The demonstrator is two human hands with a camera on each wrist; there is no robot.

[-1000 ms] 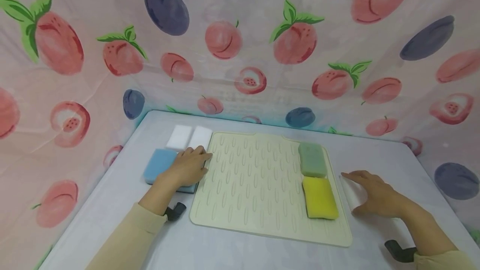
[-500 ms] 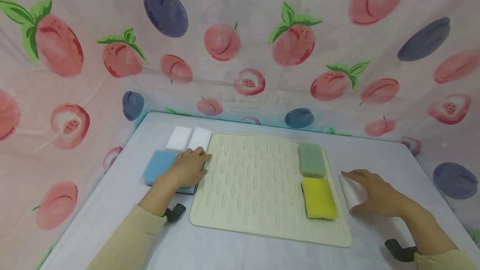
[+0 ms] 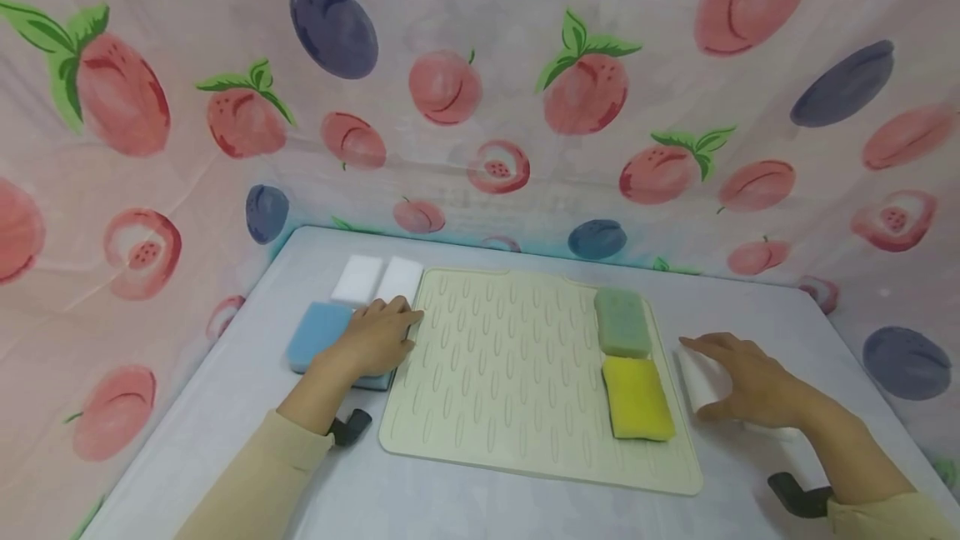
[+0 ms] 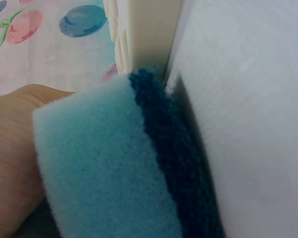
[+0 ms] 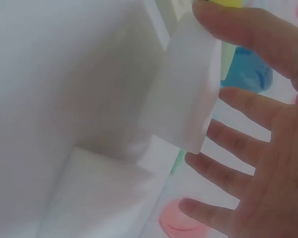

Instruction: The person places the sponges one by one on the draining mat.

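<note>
My left hand rests at the left edge of a cream ribbed mat, over a blue sponge with a dark scouring side. That sponge hides part of the hand in the left wrist view. Further left lies more blue sponge. To the right of the mat, my right hand holds a white sponge block between thumb and fingertips. The block is tilted, with a shadow under it. A second white block lies beside it on the table.
On the mat's right side lie a green sponge and, nearer me, a yellow sponge with a dark underside. Two white blocks, one of them this left white block, lie at the back left. A fruit-print curtain rises behind the table.
My right hand has shifted slightly, and the white block beneath it has tilted; another white block shows more beside it. The left hand stays where it was.
</note>
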